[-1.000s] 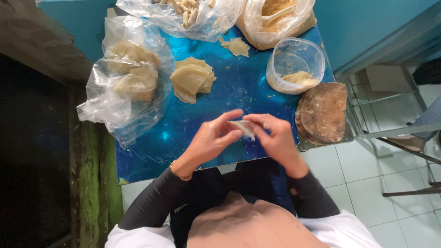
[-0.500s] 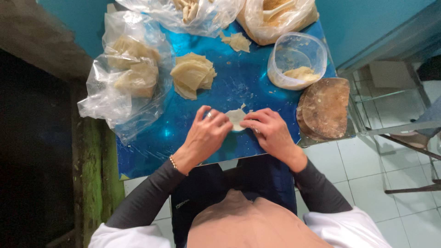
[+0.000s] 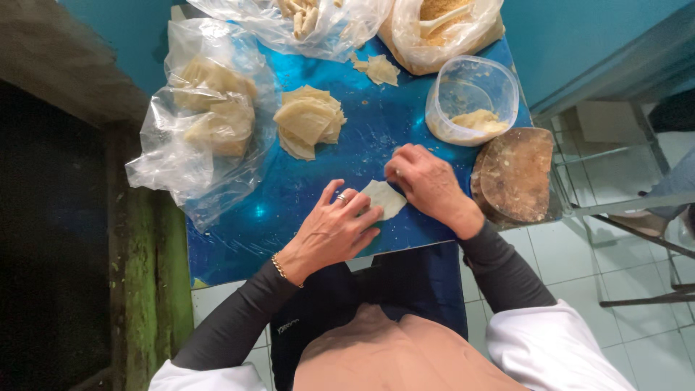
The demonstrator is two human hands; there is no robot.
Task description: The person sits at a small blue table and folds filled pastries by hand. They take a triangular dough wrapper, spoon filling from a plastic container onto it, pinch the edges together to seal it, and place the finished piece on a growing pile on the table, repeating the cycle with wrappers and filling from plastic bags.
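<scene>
A thin pale dough wrapper [image 3: 384, 198] lies flat on the shiny blue table [image 3: 289, 210] near its front edge. My left hand [image 3: 334, 230], with a ring and a gold bracelet, rests palm down with its fingertips on the wrapper's left edge. My right hand [image 3: 427, 177] presses on the wrapper's right edge with bent fingers. A loose stack of wrappers [image 3: 308, 121] sits farther back on the table.
A clear plastic tub [image 3: 472, 100] with some pale filling stands at the right, a round brown wooden board [image 3: 520, 174] beside it. Plastic bags of wrappers [image 3: 206, 116] lie left, more bags [image 3: 434, 22] at the back. A metal chair frame [image 3: 630, 210] stands right.
Both hands have come down from holding the wrapper in the air. It now lies flat on the table under my fingertips.
</scene>
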